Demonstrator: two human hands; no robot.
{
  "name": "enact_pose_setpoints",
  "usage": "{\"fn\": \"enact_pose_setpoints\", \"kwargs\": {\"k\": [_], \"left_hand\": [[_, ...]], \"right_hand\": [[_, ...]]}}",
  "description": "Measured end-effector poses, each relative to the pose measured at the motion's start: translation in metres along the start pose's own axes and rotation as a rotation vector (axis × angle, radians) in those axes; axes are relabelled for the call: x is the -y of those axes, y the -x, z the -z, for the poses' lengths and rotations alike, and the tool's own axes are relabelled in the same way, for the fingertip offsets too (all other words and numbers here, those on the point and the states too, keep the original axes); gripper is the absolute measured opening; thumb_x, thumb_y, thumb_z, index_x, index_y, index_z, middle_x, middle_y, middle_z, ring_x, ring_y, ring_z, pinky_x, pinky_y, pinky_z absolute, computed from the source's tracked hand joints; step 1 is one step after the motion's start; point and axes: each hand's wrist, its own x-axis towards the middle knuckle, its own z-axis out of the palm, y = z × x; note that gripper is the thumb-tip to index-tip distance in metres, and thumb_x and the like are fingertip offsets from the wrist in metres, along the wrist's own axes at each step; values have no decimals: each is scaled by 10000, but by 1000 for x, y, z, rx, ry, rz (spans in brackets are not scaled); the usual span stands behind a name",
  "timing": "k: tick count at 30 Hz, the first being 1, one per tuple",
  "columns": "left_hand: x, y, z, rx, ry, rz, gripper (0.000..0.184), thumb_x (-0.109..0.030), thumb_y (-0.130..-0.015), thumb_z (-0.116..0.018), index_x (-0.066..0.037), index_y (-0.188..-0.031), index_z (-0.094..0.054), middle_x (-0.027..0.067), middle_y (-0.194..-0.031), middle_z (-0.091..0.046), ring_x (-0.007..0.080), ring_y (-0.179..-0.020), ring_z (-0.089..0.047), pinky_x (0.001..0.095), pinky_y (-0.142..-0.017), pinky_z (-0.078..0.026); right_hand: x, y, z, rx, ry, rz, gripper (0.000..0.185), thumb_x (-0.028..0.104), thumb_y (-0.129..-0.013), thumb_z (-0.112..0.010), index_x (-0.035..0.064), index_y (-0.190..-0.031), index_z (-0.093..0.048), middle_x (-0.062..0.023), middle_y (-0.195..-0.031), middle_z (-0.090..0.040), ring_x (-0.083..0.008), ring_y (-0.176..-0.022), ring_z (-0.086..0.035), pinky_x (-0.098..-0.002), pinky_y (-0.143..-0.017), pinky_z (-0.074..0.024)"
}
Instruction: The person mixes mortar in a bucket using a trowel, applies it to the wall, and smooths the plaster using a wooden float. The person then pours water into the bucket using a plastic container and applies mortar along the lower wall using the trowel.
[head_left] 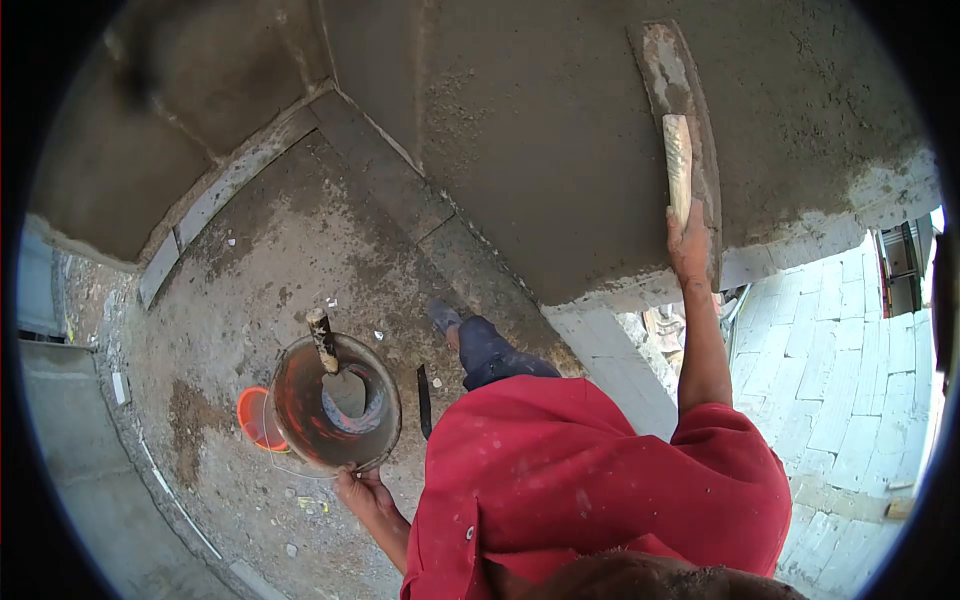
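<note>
My right hand (688,248) is closed round the lower end of a pale handle on a long plastering float (665,62). The float lies along the wet grey plaster of the wall (560,130). Low on the left, my left hand (363,490) grips the rim of a mortar-stained bucket (298,425). Inside that bucket sits a trowel (323,340), its dark-marked handle sticking up past the far rim and its pale blade down inside. Some grey material shows near the blade, though how much is unclear.
An orange bucket (258,418) with a wire handle is just left of the bucket I hold. The rough floor (270,240) carries splashes and small debris. To the right, beyond the plastered edge, is pale blockwork (820,380). My foot (443,316) is near the wall base.
</note>
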Motion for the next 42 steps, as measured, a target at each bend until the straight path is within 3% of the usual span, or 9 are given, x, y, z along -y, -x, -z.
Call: {"fn": "enact_pose_setpoints", "kwargs": {"k": [5, 8, 12, 15, 24, 29, 33, 39, 42], "left_hand": [[-15, -10, -38, 40, -125, 36, 562, -3, -870, -565, -29, -1424, -472, 153, -1268, -623, 300, -1067, -687, 500, -880, -654], [-11, -14, -50, 161, -138, 9, 617, -5, -860, -578, -64, -1462, -455, 153, -1313, -613, 307, -1093, -685, 509, -885, -649], [-8, -5, -50, 200, -78, 32, 607, -13, -863, -586, -85, -1454, -466, 123, -1222, -632, 291, -1061, -686, 516, -883, -647], [-3, 19, -44, 181, -45, 19, 561, -10, -859, -587, -69, -1410, -494, 101, -1118, -639, 270, -1002, -692, 514, -880, -651], [16, 2, -24, 87, -110, 77, 578, 2, -825, -606, -76, -1389, -505, 103, -1152, -637, 264, -960, -688, 486, -834, -659], [15, 24, -31, 34, -74, 51, 587, -3, -821, -627, -88, -1389, -504, 98, -1221, -628, 271, -1024, -686, 500, -868, -649], [15, 17, -42, -23, -70, 92, 592, -8, -828, -629, -71, -1401, -492, 114, -1251, -630, 289, -1064, -689, 513, -882, -649], [20, 13, -91, -103, -89, 88, 560, -40, -861, -676, -64, -1392, -502, 132, -1267, -646, 292, -1067, -707, 493, -851, -664], [23, 2, -121, -145, -79, 115, 557, -57, -872, -698, -61, -1393, -502, 141, -1280, -647, 285, -1075, -713, 470, -831, -673]], "right_hand": [[24, -18, 52, -17, -193, -83, 447, 451, -1057, -546, 45, -1241, -584, -255, -949, -687, -470, -855, -654, -487, -805, -511], [17, -10, 48, 68, 29, -14, 473, 486, -1049, -539, 64, -1259, -573, -305, -1008, -696, -524, -962, -659, -549, -825, -499], [-12, 46, 48, 203, 180, -127, 489, 492, -1048, -530, 68, -1289, -560, -310, -992, -701, -523, -960, -668, -573, -816, -496], [14, 61, 59, 56, -10, -180, 493, 482, -1050, -537, 51, -1288, -564, -285, -971, -707, -505, -936, -680, -550, -804, -503], [-2, 21, 44, 78, -8, -77, 473, 487, -1033, -577, 58, -1232, -579, -302, -1035, -700, -537, -1022, -651, -553, -840, -504], [44, -47, 38, -4, -668, -133, 380, 291, -1030, -507, 25, -1300, -474, -74, -849, -619, -144, -742, -626, -351, -643, -526], [105, -126, -6, -38, -677, 204, 444, 269, -1048, -488, -5, -1389, -413, -75, -890, -631, -153, -708, -626, -341, -610, -528], [167, -174, -142, 336, -391, 73, 578, 366, -1084, -502, 13, -1512, -342, -111, -923, -671, -171, -751, -671, -328, -674, -543], [165, -188, -246, 243, -12, 133, 624, 411, -1066, -519, 20, -1511, -321, -275, -1053, -705, -425, -972, -711, -498, -828, -552]]}}
